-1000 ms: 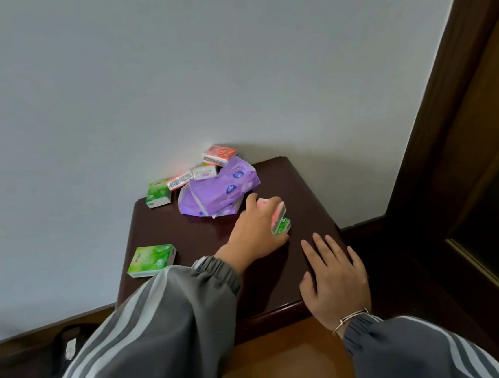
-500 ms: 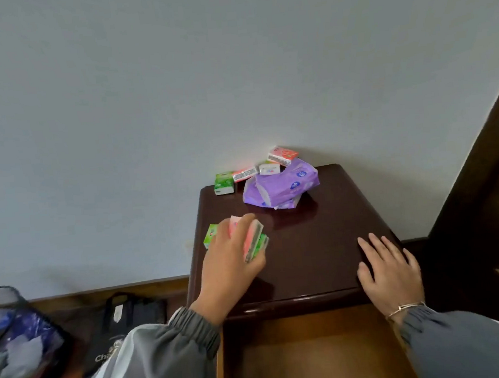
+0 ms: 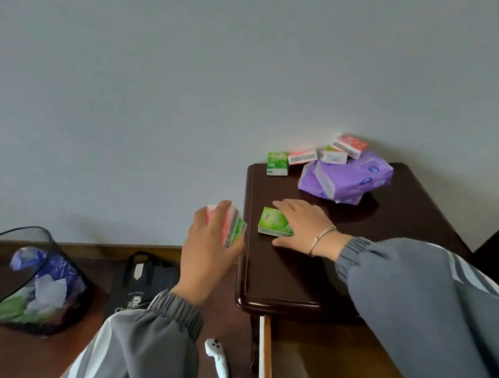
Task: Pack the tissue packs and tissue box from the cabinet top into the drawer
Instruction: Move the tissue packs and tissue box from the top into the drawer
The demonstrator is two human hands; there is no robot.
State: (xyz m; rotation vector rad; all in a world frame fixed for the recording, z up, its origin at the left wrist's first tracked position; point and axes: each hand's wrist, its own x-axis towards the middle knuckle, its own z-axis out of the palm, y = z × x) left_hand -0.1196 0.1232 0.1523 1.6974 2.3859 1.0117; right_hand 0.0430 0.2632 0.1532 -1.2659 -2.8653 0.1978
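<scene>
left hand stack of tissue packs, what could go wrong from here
The left hand holds its stack of packs out past the left edge of the cabinet top, over the floor, not the drawer; a loose grip would drop them there. The right hand rests on a green pack near that same edge and might nudge it off.

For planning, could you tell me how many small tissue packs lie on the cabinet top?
5: green pack, pink pack, white pack and red pack by the wall, second green pack under the right hand; more may be hidden.
</scene>
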